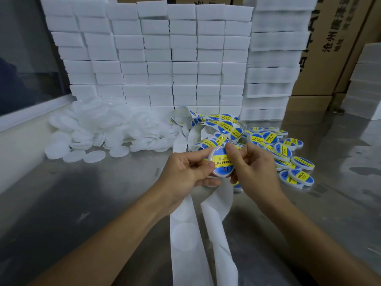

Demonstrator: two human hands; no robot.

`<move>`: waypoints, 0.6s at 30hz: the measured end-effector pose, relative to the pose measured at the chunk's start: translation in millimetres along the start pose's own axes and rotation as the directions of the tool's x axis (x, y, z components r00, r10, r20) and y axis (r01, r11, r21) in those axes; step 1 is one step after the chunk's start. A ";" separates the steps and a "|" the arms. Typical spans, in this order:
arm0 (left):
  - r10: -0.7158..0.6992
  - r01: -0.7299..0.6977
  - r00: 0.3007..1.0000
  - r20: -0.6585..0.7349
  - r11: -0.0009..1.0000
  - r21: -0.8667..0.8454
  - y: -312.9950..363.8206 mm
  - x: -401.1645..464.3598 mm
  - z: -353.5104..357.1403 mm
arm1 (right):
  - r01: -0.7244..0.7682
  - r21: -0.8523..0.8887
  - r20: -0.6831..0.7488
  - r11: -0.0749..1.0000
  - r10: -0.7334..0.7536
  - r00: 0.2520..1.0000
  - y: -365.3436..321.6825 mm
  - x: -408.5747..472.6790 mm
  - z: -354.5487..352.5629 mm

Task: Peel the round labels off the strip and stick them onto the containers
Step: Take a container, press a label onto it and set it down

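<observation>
A small round white container (221,163) with a blue and yellow round label on its face is held up between both hands above the metal table. My left hand (186,174) grips its left edge with thumb and fingers. My right hand (250,164) pinches its right edge, the thumb lying over the label's upper part. The label strip (222,125) with several blue and yellow labels curls on the table behind the hands. Its bare white backing (185,228) trails toward me under my wrists.
Several labelled containers (288,153) lie heaped to the right. A pile of plain white containers and lids (103,129) lies at the left. Stacked white foam blocks (165,58) form a wall behind, with cardboard boxes (329,48) at the right. The table (82,203) is grey metal.
</observation>
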State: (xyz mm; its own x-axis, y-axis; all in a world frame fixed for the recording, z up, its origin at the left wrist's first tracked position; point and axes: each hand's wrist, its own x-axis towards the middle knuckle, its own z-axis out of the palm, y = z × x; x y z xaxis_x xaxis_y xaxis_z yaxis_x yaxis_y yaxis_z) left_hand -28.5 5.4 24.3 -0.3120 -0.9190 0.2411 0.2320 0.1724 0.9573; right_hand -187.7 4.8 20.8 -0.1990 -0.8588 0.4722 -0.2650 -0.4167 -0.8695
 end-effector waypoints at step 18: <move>0.011 0.000 0.998 -0.068 0.988 0.158 -2.4 2.4 -6.1 | 0.031 0.190 0.056 0.981 -0.042 0.998 0.5 -1.0 1.1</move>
State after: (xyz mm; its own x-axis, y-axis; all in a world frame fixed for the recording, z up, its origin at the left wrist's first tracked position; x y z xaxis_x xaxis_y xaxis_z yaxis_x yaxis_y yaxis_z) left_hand -24.2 0.6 21.6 -0.2459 -0.9392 0.2398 0.0838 0.2259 0.9705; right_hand -186.6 5.1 19.8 -0.1340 -0.8560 0.4993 -0.0866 -0.4918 -0.8664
